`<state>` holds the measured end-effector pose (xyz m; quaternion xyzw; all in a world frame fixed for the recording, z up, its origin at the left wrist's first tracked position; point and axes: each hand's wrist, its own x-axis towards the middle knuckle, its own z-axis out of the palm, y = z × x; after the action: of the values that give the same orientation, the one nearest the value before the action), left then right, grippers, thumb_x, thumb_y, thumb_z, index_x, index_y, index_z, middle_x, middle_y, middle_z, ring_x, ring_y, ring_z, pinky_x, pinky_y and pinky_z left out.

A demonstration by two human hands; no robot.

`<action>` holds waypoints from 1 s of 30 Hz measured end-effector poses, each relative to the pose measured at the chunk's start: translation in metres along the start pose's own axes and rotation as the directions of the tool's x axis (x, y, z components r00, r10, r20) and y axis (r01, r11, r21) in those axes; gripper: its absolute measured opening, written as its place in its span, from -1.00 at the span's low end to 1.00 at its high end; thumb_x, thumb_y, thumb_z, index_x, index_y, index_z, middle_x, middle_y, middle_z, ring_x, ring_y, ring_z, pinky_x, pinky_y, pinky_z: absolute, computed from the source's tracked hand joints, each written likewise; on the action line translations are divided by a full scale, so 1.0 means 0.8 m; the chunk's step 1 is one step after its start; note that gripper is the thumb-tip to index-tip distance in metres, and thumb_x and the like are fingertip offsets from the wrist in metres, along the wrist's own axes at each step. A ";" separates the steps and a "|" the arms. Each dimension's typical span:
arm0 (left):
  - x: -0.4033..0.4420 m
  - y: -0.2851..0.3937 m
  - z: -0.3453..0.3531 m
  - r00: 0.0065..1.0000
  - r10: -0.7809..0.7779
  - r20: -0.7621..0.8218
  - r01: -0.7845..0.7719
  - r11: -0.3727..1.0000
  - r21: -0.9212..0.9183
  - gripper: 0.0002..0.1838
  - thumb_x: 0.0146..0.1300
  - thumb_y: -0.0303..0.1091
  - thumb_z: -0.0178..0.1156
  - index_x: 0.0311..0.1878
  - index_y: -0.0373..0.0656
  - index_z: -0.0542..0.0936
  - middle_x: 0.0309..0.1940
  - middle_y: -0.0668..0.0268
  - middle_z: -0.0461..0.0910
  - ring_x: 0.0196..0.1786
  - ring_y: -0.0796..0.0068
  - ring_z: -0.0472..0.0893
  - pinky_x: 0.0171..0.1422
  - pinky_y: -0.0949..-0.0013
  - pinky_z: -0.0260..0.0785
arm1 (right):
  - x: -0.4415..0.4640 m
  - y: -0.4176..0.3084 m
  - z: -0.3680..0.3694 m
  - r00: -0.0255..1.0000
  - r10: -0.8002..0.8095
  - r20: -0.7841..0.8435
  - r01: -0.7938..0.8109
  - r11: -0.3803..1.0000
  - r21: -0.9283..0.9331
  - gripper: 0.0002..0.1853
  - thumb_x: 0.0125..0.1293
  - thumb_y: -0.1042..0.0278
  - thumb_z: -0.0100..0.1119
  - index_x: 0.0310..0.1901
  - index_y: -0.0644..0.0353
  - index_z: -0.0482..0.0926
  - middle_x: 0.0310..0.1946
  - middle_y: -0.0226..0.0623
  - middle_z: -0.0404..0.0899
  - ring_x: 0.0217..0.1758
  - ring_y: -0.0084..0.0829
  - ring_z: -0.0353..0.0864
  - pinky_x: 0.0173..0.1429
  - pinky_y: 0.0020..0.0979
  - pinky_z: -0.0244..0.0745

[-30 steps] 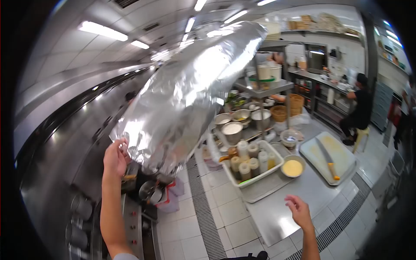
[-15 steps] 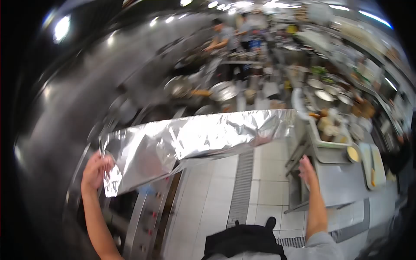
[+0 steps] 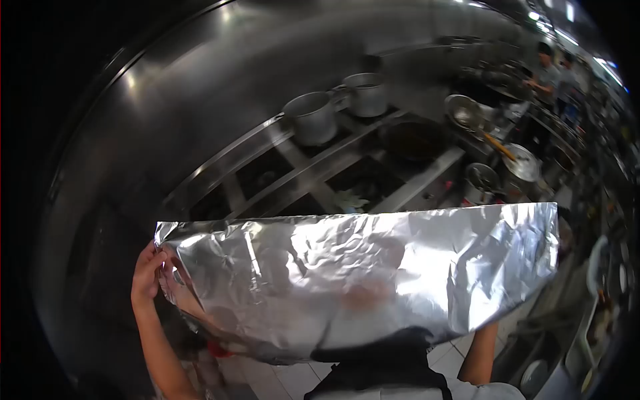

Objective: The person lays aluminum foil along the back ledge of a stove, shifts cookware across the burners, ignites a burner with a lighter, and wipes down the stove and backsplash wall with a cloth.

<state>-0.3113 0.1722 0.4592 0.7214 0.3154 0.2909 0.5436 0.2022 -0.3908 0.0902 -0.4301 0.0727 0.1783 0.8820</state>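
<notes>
A wide, crumpled sheet of aluminium foil (image 3: pixel 373 273) spans the lower middle of the view, its top edge nearly level. My left hand (image 3: pixel 149 270) pinches the foil's left end between thumb and fingers. Behind the right part of the foil my right hand is hidden; only the forearm (image 3: pixel 481 353) shows below the sheet. Past the foil's upper edge lies a stove top (image 3: pixel 307 177) with dark burner openings.
Two metal pots (image 3: pixel 312 120) (image 3: pixel 367 95) stand at the back of the stove. A dark wok (image 3: pixel 413 139) is to their right. Farther right are a ladle with an orange handle (image 3: pixel 499 145) and a metal bowl (image 3: pixel 522 163). A person (image 3: pixel 547 75) stands at the far upper right.
The view has swung left from the prep table to the stove. The foil now spreads wide and level in front of me. My right hand, visible and apart from the foil before, is now behind it.
</notes>
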 end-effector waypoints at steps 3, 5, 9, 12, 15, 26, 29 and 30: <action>-0.027 -0.035 -0.051 0.983 -0.060 -0.176 0.057 0.998 -0.019 -0.81 0.22 -0.43 0.14 -0.10 -0.21 0.47 -0.44 0.46 0.47 -0.43 0.70 0.46 -0.34 0.60 0.33 | 0.045 0.006 0.047 0.999 -0.033 0.002 0.033 0.989 -0.141 -0.26 0.09 0.00 0.36 0.24 0.20 0.33 0.04 -0.29 0.46 0.09 -0.34 0.44 0.16 -0.27 0.38; -0.047 -0.060 -0.082 0.928 -0.089 -0.361 0.054 0.993 -0.108 -0.84 0.21 -0.43 0.15 -0.15 -0.19 0.46 -0.46 0.46 0.46 -0.46 0.71 0.45 -0.40 0.62 0.31 | 0.072 0.001 0.076 0.998 -0.062 0.000 0.061 0.972 -0.228 -0.27 0.09 0.03 0.36 0.24 0.21 0.33 0.02 -0.29 0.46 0.07 -0.35 0.44 0.14 -0.28 0.38; -0.070 -0.068 -0.081 0.816 -0.141 -0.560 0.082 0.988 -0.130 -0.92 0.21 -0.45 0.12 -0.24 -0.17 0.46 -0.58 0.43 0.43 -0.61 0.65 0.43 -0.56 0.57 0.29 | 0.132 -0.010 0.140 0.991 -0.126 0.035 0.130 0.920 -0.370 -0.29 0.09 0.11 0.36 0.23 0.22 0.32 -0.02 -0.31 0.46 0.02 -0.38 0.44 0.08 -0.32 0.39; -0.081 -0.094 -0.099 0.762 -0.178 -0.622 0.098 0.982 -0.161 -0.93 0.23 -0.45 0.08 -0.23 -0.18 0.46 -0.60 0.38 0.46 -0.64 0.61 0.44 -0.59 0.53 0.29 | 0.168 -0.016 0.195 0.978 -0.188 0.091 0.208 0.858 -0.470 -0.31 0.09 0.17 0.36 0.23 0.22 0.32 -0.05 -0.32 0.46 -0.02 -0.40 0.44 0.05 -0.34 0.39; -0.096 -0.098 -0.111 0.726 -0.255 -0.639 0.183 0.967 -0.177 -0.87 0.28 -0.42 0.04 -0.14 -0.22 0.48 -0.55 0.32 0.52 -0.59 0.51 0.52 -0.55 0.45 0.37 | 0.190 -0.034 0.258 0.949 -0.258 0.181 0.315 0.775 -0.548 -0.32 0.09 0.23 0.36 0.23 0.23 0.31 -0.08 -0.32 0.46 -0.06 -0.41 0.44 0.01 -0.37 0.39; 0.005 -0.192 -0.219 0.515 -0.348 -0.783 0.096 0.932 -0.350 -0.89 0.33 -0.30 0.13 -0.17 -0.08 0.46 -0.47 0.35 0.55 -0.46 0.56 0.56 -0.48 0.50 0.38 | 0.199 -0.027 0.556 0.609 -0.289 0.739 0.719 0.594 -0.361 -0.35 0.09 0.44 0.35 0.22 0.26 0.29 -0.19 -0.36 0.46 -0.19 -0.49 0.45 -0.13 -0.46 0.40; 0.062 -0.242 -0.307 0.744 -0.345 -0.573 0.197 0.932 -0.305 -0.89 0.32 -0.35 0.11 -0.14 -0.12 0.49 -0.49 0.39 0.52 -0.49 0.58 0.54 -0.52 0.53 0.36 | 0.200 0.064 0.678 0.657 -0.157 0.738 0.613 0.680 -0.401 -0.29 0.06 0.52 0.36 0.27 0.30 0.25 -0.14 -0.28 0.51 -0.19 -0.50 0.49 -0.11 -0.52 0.40; 0.087 -0.260 -0.333 0.761 -0.366 -0.536 0.196 0.917 -0.347 -0.89 0.31 -0.38 0.11 -0.15 -0.16 0.49 -0.50 0.42 0.50 -0.53 0.62 0.51 -0.57 0.53 0.33 | 0.165 0.107 0.759 0.586 -0.112 0.802 0.616 0.705 -0.352 -0.26 0.08 0.53 0.31 0.31 0.31 0.21 -0.07 -0.22 0.53 -0.18 -0.54 0.50 -0.15 -0.56 0.40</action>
<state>-0.4996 0.4298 0.3272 0.4574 0.5313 0.4550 0.5491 0.2774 0.1672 0.3665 -0.5815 -0.4417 0.1504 0.6664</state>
